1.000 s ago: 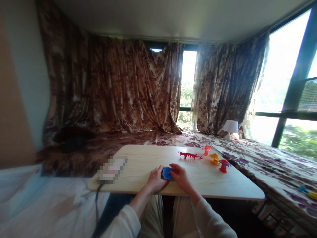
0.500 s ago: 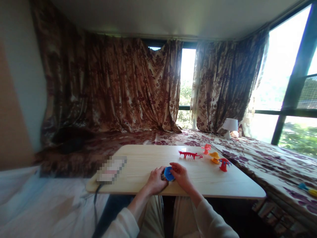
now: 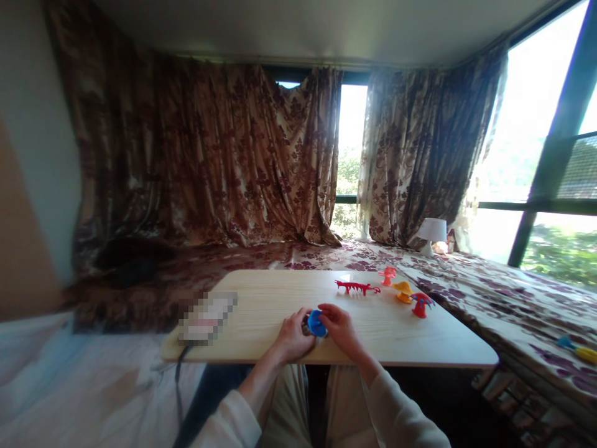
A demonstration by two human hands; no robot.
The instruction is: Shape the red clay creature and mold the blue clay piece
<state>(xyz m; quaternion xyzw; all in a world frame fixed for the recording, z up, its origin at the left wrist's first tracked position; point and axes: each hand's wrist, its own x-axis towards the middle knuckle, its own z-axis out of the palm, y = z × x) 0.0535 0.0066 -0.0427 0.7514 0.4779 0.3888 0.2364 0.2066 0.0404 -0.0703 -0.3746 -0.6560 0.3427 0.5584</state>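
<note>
A small round blue plastic piece (image 3: 316,323) is held between my two hands above the front of the light wooden table (image 3: 261,311). My left hand (image 3: 295,334) is closed around its left side, where something darker shows between the fingers and the blue. The fingers of my right hand (image 3: 336,323) pinch its right edge. Farther back lies a long red toy piece (image 3: 357,287) with a row of short prongs. To the right stand a pink-red figure (image 3: 387,275), a yellow mushroom-shaped piece (image 3: 403,292) and a red piece with blue prongs (image 3: 422,305).
A blurred-out flat object (image 3: 208,318) with a black cable (image 3: 180,379) lies at the table's left end. A white lamp (image 3: 433,231) stands on the flowered ledge by the windows. Blue and yellow items (image 3: 578,350) lie at the far right.
The view has tilted slightly. Both hands keep hold of the blue piece, its blue face turned a little; the toys on the table stay where they were.
</note>
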